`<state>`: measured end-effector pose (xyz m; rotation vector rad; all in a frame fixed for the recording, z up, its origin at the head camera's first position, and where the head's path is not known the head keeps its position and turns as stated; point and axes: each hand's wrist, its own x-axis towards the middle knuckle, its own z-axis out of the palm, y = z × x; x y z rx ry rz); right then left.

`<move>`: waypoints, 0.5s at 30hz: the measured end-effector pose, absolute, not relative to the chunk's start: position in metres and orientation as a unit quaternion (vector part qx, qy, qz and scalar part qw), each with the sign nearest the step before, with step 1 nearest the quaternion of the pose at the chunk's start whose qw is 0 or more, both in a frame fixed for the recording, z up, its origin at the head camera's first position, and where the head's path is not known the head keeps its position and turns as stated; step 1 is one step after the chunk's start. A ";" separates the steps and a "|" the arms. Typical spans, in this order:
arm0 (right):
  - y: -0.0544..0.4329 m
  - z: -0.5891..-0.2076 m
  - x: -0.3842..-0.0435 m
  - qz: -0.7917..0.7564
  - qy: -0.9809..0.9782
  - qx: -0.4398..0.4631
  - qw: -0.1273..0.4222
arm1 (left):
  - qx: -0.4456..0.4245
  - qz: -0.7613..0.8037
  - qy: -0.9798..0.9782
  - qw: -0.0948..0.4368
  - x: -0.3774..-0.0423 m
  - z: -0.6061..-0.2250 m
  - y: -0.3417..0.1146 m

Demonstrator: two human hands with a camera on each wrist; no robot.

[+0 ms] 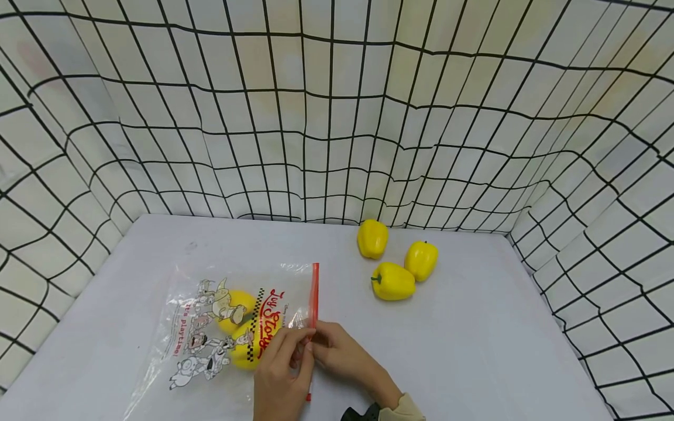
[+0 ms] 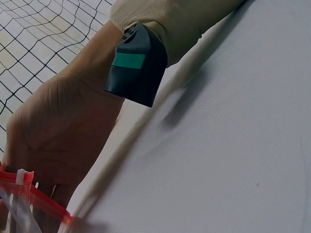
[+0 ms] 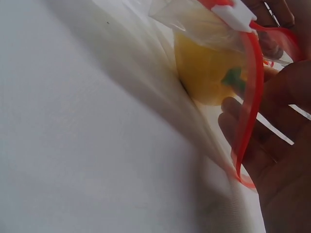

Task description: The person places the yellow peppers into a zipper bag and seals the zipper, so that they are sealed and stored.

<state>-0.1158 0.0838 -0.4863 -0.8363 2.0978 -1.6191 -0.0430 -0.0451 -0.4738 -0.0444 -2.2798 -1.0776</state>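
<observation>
A clear zip bag [image 1: 210, 339] with a red zip edge [image 1: 315, 292] lies on the table, printed with cartoon figures and red lettering. Two yellow bell peppers [image 1: 242, 301] show through its film. My left hand [image 1: 281, 371] pinches the red edge near its lower half, thumb and fingers meeting there. From the other side my right hand [image 1: 347, 354] holds the same edge, its fingertips partly hidden. The right wrist view shows a white slider [image 3: 236, 14] on the zip, the two red strips apart below it, and a pepper [image 3: 201, 73] inside.
Three loose yellow bell peppers, one at the back [image 1: 372, 238], one at the right [image 1: 421, 261] and one in front [image 1: 393, 281], lie beyond the bag on the white table [image 1: 463, 345]. Black netting [image 1: 337, 117] over pale walls encloses the table's back and sides.
</observation>
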 end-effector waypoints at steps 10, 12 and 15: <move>0.083 -0.486 -0.115 -0.564 0.758 -0.278 0.172 | -0.014 -0.406 -0.863 0.300 -0.043 -0.473 -0.045; 0.083 -0.487 -0.117 -0.560 0.762 -0.279 0.164 | -0.011 -0.405 -0.864 0.299 -0.042 -0.472 -0.045; 0.086 -0.487 -0.120 -0.558 0.767 -0.277 0.153 | -0.006 -0.405 -0.866 0.293 -0.042 -0.472 -0.045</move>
